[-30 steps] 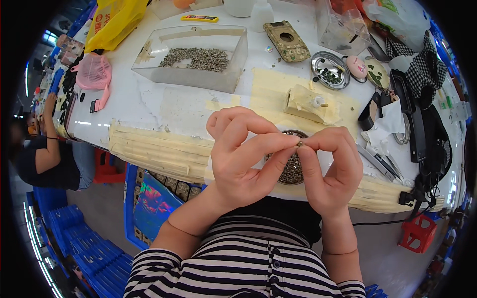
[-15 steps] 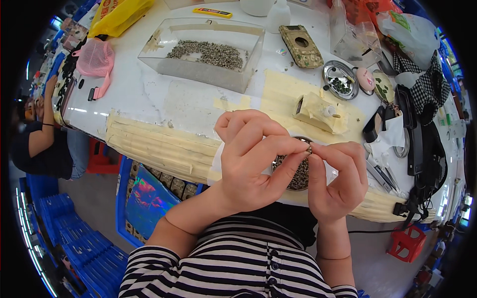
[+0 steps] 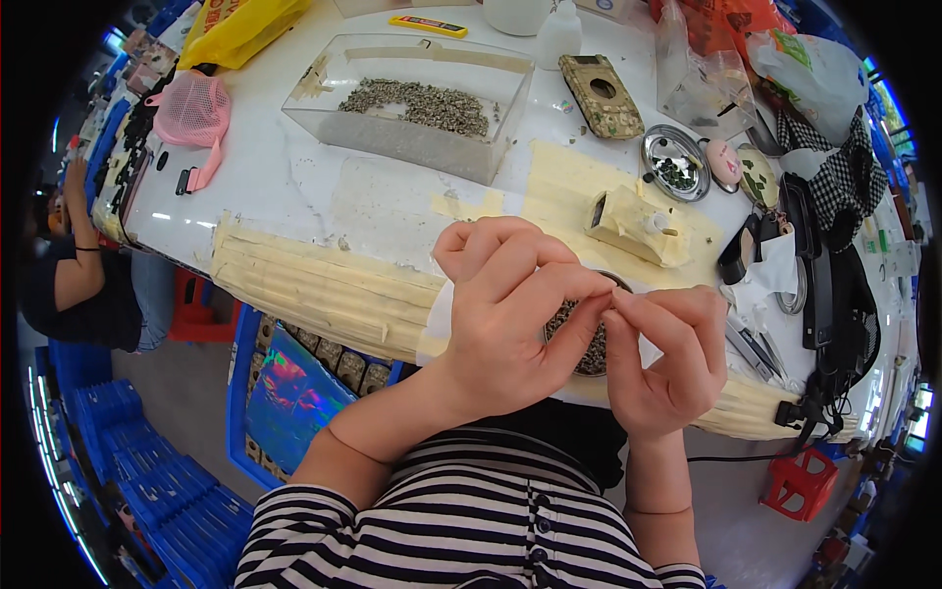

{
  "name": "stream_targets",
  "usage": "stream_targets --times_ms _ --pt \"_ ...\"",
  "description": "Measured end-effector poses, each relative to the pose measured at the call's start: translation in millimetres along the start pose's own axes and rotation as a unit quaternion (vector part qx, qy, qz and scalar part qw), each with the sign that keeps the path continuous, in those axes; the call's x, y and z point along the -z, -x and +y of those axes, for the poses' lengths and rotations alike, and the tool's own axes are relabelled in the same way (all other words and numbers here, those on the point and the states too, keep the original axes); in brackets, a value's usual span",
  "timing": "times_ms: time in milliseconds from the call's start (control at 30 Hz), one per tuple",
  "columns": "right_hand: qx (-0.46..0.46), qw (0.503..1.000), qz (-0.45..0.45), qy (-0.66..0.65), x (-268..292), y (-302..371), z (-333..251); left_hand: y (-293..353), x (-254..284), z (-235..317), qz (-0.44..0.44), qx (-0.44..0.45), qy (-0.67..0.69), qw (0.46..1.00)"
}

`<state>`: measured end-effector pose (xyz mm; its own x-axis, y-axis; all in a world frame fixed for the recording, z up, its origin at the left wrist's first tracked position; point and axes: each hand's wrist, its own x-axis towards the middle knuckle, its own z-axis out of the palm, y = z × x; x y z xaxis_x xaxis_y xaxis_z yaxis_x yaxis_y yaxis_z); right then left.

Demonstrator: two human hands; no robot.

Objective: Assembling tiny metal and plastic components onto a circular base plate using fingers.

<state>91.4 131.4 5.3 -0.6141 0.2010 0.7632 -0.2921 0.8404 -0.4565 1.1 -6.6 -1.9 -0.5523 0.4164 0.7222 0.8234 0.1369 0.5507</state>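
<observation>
My left hand (image 3: pixel 520 304) and my right hand (image 3: pixel 672 353) meet at their fingertips above a round dish of small metallic parts (image 3: pixel 592 355) at the table's near edge. Thumb and forefinger of each are pinched together. Whatever lies between them is too small and too covered to make out. Beyond my hands a block wrapped in cream tape (image 3: pixel 633 228), with a pale knob on its side, rests on cream paper. Farther back lies a camouflage-patterned model part (image 3: pixel 601 95) with a round hole.
A clear bin (image 3: pixel 397 137) holds many small metallic pieces. To the right are a metal dish with green bits (image 3: pixel 677 162), tweezers (image 3: pixel 756 348) and black straps. A pink mesh pouch (image 3: pixel 191 110) lies left. Below the edge is a blue crate (image 3: pixel 240 393). Another person (image 3: pixel 83 285) sits far left.
The fingertips have shifted slightly; the small metallic piece seen between them earlier is now covered by my fingers. The table's things appear slightly farther right in the view.
</observation>
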Motion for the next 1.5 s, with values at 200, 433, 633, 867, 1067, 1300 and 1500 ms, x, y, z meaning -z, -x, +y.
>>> stream_targets --times_ms 200,433,633,867,1067,1300,1500 --pt "-0.05 0.999 -0.011 -0.006 0.8 1.5 0.1 1.2 0.9 -1.7 -0.001 0.004 0.028 1.0" --pt "-0.138 0.985 -0.027 -0.097 0.5 1.5 0.5 -0.2 2.4 -2.1 -0.024 -0.017 0.027 0.999" --pt "-0.073 0.997 0.009 -0.038 0.5 1.0 -0.1 0.8 -1.6 -0.4 -0.006 0.009 0.007 1.0" --pt "-0.021 0.999 0.021 0.011 1.4 1.3 1.5 1.9 -3.8 -2.1 0.006 0.008 0.016 1.0" --pt "0.013 0.999 0.03 0.033 2.3 -0.1 1.6 1.8 -3.5 -1.9 0.005 0.007 0.014 1.0" --pt "0.016 0.999 0.014 0.036 2.8 -0.8 3.6 1.8 -1.8 -1.5 0.004 0.019 0.028 0.999" --pt "-0.003 1.0 0.006 0.019 0.8 -0.7 4.0 2.5 -1.7 -1.1 0.013 0.019 0.034 0.999"
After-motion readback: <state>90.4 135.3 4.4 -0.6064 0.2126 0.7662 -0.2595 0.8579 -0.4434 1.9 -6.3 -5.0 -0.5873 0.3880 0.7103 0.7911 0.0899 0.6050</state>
